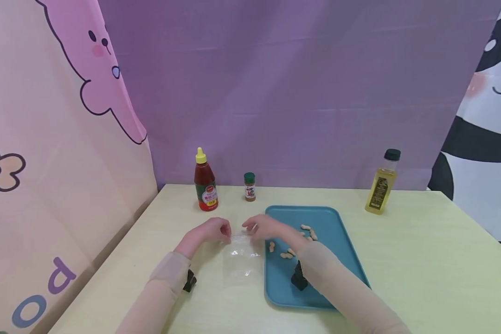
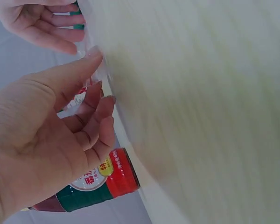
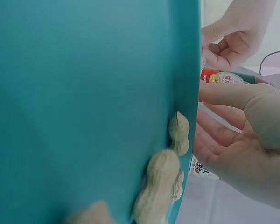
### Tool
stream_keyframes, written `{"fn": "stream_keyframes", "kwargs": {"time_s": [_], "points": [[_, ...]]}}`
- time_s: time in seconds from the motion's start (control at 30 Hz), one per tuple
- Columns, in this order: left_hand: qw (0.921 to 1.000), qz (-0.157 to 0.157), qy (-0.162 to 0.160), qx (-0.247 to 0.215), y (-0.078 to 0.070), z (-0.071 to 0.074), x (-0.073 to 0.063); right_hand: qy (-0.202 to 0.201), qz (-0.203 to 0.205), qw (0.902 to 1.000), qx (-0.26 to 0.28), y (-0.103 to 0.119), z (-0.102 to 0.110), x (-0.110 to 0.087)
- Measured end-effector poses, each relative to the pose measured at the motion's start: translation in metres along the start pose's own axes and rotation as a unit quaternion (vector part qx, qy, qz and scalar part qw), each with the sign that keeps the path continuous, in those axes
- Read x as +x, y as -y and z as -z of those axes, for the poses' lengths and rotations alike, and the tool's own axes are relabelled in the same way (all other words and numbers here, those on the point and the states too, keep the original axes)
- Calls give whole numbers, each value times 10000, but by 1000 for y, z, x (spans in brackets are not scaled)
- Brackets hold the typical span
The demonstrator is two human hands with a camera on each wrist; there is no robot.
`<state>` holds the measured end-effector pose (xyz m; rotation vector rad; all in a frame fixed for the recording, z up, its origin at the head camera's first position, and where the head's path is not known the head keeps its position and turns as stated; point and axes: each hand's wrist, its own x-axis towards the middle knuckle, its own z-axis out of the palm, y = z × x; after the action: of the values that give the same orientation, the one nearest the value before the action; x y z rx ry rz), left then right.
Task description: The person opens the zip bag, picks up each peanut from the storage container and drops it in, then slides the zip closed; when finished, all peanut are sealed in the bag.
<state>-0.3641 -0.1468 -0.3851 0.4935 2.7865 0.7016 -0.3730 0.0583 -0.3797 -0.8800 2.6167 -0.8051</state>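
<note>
A clear plastic zip bag (image 1: 243, 264) lies on the table, left of a blue tray (image 1: 350, 260). My left hand (image 1: 216, 229) pinches the bag's upper left corner; in the left wrist view, the thumb of the left hand (image 2: 51, 116) lies at the plastic edge with the other fingers bent below it. Over the bag's upper right corner and the tray's left rim, my right hand (image 1: 264, 226) reaches with its fingers loosely extended. In the right wrist view, the tray rim partly hides the right hand's fingertips (image 3: 210, 93). Several peanuts (image 3: 158, 186) lie in the tray.
A red sauce bottle (image 1: 206, 188) with a yellow cap stands behind the left hand. Beside it is a small green-capped spice jar (image 1: 249, 188). An oil bottle (image 1: 382, 183) stands at the back right. A purple cloth (image 1: 275, 93) hangs behind the table (image 1: 421, 260).
</note>
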Motion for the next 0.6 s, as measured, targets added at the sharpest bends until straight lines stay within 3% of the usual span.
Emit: {"fn": "stream_keyframes", "kwargs": {"time_s": [0.13, 0.27, 0.43, 0.6], "points": [[9994, -294, -101, -132, -1, 1, 0, -130, -51, 9997, -187, 2, -2, 2], [9979, -427, -461, -178, -2, 2, 1, -355, -38, 9991, -229, 2, -1, 1], [9917, -504, -1169, -179, -7, 7, 2, -652, 132, 9978, -72, 4, 4, -5], [9749, -619, -2110, -347, -17, 8, 1, -1031, 221, 9943, 177, 4, 10, -12]]}}
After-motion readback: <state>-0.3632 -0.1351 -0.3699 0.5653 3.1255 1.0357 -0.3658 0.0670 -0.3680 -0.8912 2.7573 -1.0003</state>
